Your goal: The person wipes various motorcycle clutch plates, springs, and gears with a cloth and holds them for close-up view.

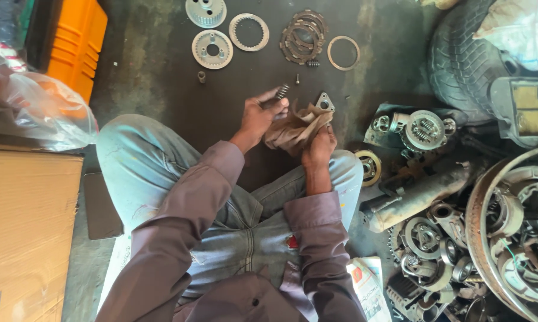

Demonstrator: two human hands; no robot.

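Sitting cross-legged on the dark floor [161, 77] in pale jeans, the person holds both hands over the lap, nearest the camera. The left hand [258, 116] is curled shut around a small coil spring [281, 91], whose end sticks out past the fingertips, and its heel rests against a crumpled brownish rag [293, 128]. The right hand [319, 146] is closed on the rag from below, and wrapped in the cloth is a small metal plate [324, 102] with a round hole, only its top corner showing (the rag hides the rest, so its full shape cannot be told). Just beside the right knee lies a round brass-rimmed part [369, 167], then a grey exhaust-like pipe [415, 194] and a heap of greasy engine parts [427, 244] that crowds the right side. A cardboard box [24, 226] stands at the left, with a clear plastic bag [39, 107] and an orange crate [75, 42] beyond it. Farther out on the floor, past the hands, sit a short bolt [297, 78] and a small bushing [201, 76], then two toothed hubs [212, 49], a steel ring plate [249, 31], a stack of friction discs [303, 37] and a thin ring [343, 52]. A tyre [460, 59] lies at the far right.
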